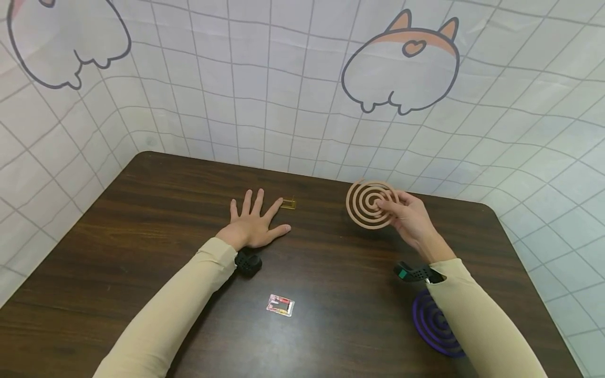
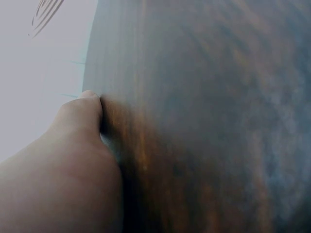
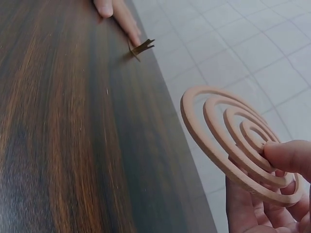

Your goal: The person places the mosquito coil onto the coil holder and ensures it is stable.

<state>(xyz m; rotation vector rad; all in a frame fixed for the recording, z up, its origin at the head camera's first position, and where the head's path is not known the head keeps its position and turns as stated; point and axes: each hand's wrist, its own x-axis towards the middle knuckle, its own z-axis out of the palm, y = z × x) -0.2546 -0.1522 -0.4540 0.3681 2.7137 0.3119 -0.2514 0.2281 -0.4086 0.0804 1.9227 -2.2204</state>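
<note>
My right hand pinches a tan mosquito coil between thumb and fingers, holding it up above the far right of the table. The coil's spiral is whole and tilted, with its middle by the thumb. My left hand lies palm down on the table with its fingers spread. Its index fingertip touches a small gold metal coil stand, whose bent-up prong shows in the right wrist view. In the left wrist view, mostly the thumb side of the left hand shows, with bare tabletop beside it.
A purple mosquito coil lies at the right, partly hidden under my right forearm. Nearer me, a small shiny card-like piece with red print lies on the dark wooden table. A white grid-patterned curtain hangs behind the table.
</note>
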